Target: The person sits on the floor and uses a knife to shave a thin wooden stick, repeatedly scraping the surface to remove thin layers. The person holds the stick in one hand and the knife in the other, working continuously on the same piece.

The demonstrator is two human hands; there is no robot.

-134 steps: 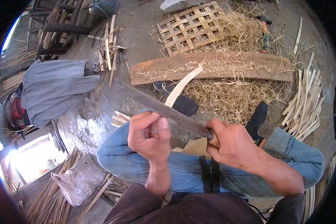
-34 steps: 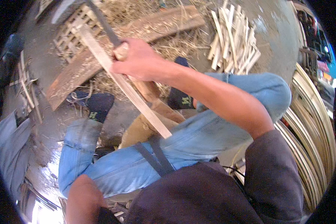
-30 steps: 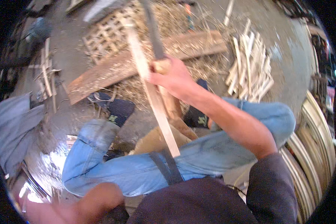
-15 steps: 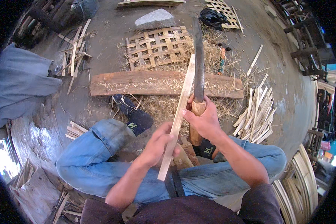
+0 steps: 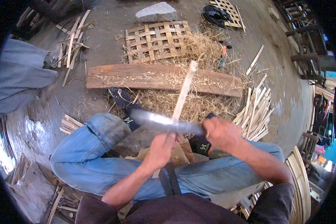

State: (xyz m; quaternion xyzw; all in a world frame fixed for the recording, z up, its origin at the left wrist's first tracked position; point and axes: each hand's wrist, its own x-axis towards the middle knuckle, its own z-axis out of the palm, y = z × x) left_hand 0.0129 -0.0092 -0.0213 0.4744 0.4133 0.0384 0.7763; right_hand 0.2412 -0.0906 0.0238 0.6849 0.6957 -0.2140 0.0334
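Observation:
My left hand [image 5: 160,151] is closed around the lower part of a pale bamboo strip [image 5: 183,91], whose far end points away from me over the shavings and the plank. My right hand [image 5: 224,135] is closed on the handle of a long-bladed knife [image 5: 156,118]. Motion blurs the blade, which lies crosswise over the strip just beyond my left fingers, pointing left. Whether its edge touches the strip I cannot tell. The knife's handle is mostly hidden by my right hand. Both hands are above my crossed, jeans-clad legs.
A wooden plank [image 5: 138,76] strewn with shavings lies across in front of me. Beyond it are a woven bamboo panel [image 5: 158,39], a grey stone [image 5: 156,12] and a black plastic bag [image 5: 214,15]. Cut strips [image 5: 255,112] are heaped at right; curly shavings [image 5: 209,106] surround the plank.
The knife has swung from upright beside the strip to lying across it, pointing left. My right hand has moved right and slightly down. My left hand still grips the strip.

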